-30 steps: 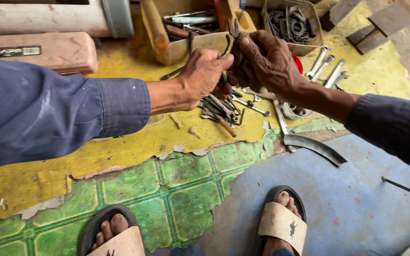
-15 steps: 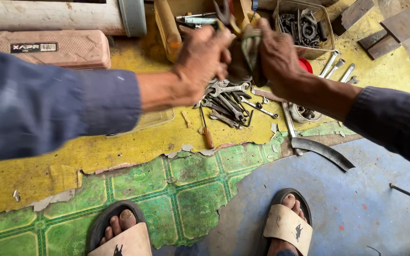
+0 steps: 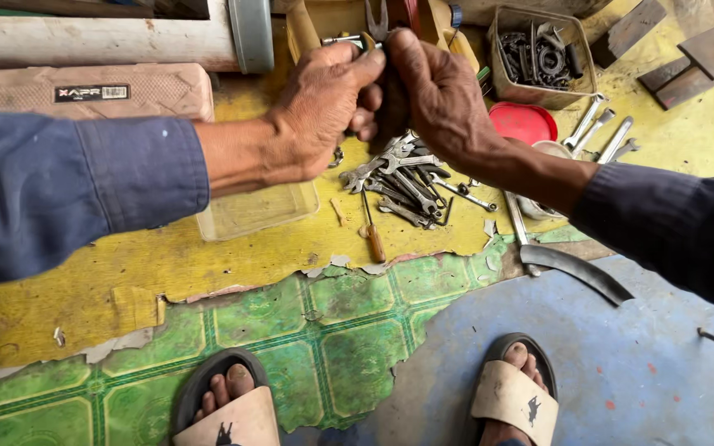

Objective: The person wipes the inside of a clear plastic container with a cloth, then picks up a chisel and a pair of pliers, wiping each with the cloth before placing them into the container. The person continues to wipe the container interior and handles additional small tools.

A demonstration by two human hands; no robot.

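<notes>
Hands (image 3: pixel 382 99) together, box (image 3: pixel 543 58) of metal parts

Both arms in blue sleeves reach forward, forearms bare. Left hand (image 3: pixel 320 103) and right hand (image 3: pixel 440 95) meet knuckle to knuckle, fingers curled inward in a closed grip, thumbs up top. Feet in sandals below.

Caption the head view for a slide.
Both hands, left hand and right hand, grip a dark tool above scattered wrenches.
</notes>
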